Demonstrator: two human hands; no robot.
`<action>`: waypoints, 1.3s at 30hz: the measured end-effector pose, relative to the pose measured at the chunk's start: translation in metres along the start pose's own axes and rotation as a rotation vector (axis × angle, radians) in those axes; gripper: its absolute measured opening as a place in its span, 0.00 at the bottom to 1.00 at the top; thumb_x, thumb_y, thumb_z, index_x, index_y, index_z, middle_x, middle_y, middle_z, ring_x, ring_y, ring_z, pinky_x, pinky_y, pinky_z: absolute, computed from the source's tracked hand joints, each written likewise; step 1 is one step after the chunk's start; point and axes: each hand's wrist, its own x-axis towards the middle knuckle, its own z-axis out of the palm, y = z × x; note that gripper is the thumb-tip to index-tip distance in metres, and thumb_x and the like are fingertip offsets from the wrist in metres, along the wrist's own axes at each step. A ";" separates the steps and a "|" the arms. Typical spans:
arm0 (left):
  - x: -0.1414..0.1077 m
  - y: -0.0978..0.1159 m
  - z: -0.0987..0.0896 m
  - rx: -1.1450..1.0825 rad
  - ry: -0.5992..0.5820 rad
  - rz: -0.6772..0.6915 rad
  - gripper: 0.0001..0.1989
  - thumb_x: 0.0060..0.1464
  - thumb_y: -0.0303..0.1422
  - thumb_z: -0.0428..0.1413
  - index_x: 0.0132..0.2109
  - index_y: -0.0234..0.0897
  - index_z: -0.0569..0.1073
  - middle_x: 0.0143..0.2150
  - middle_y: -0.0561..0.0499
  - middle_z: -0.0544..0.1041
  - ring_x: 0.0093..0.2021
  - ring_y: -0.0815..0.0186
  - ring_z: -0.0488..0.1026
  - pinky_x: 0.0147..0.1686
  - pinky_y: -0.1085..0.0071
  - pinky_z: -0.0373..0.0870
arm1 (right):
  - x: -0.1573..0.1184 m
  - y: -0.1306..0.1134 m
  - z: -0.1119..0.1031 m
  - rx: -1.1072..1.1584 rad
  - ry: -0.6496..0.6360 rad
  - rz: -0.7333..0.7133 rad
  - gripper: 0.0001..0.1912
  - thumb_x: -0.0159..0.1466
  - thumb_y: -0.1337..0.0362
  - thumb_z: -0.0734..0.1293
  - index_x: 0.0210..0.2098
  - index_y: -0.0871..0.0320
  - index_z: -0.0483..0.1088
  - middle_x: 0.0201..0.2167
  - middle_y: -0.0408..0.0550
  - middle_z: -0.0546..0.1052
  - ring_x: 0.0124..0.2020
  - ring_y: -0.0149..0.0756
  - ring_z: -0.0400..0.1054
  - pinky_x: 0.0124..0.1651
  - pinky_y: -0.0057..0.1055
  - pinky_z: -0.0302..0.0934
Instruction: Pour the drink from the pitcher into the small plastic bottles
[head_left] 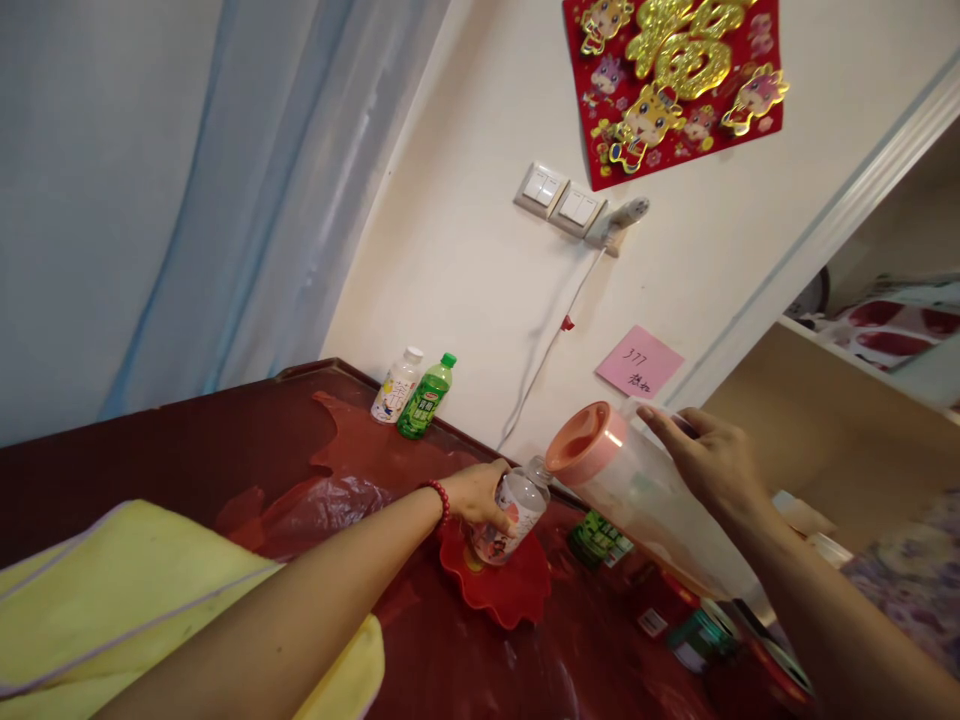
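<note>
My left hand (480, 496) is wrapped round a clear plastic bottle (517, 510) with a printed label and no cap. The bottle stands over a red scalloped dish (510, 592); whether its base touches the dish is hard to see. My right hand (709, 455) grips the handle of a translucent pitcher (652, 490) with an orange-pink lid (589, 440). The pitcher is tilted left, its lidded end right at the bottle's mouth. Any liquid flowing between them cannot be made out.
A white-capped bottle (396, 388) and a green bottle (427, 398) stand by the wall. Under the pitcher are a green-labelled bottle (592, 538) and several cans (703, 635). A yellow cloth (112, 590) lies at left, near red plastic film (360, 440). A white cable (551, 350) hangs down the wall.
</note>
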 end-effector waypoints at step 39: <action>-0.002 0.002 -0.001 -0.003 0.000 0.003 0.36 0.33 0.39 0.72 0.50 0.36 0.67 0.49 0.46 0.78 0.48 0.55 0.76 0.41 0.69 0.71 | 0.001 -0.003 0.000 -0.026 -0.007 -0.004 0.36 0.54 0.26 0.60 0.17 0.54 0.58 0.14 0.41 0.60 0.21 0.36 0.56 0.26 0.33 0.48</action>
